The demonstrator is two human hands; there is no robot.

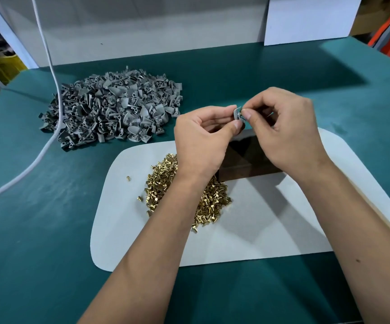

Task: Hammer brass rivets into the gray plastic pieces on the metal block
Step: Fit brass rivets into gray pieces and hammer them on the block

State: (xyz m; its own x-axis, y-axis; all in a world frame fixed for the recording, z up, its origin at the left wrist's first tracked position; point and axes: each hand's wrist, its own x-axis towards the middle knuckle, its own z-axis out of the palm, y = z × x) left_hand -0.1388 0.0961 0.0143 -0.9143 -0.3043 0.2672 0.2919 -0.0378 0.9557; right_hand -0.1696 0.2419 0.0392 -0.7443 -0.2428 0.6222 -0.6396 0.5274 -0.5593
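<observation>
My left hand (203,134) pinches a small gray plastic piece (236,114) between thumb and fingers, above the far end of the dark metal block (243,160). My right hand (282,129) pinches something tiny against that piece; a glint of brass shows at its fingertips (243,111), most of it hidden. A heap of brass rivets (166,181) lies on the white sheet (259,230), partly under my left wrist. A big pile of gray plastic pieces (112,106) sits at the back left. No hammer is in view.
The green table (37,230) carries a white cable (49,141) that runs down across the gray pile's left side. Two loose rivets (128,177) lie left of the heap. White panels (142,26) stand behind.
</observation>
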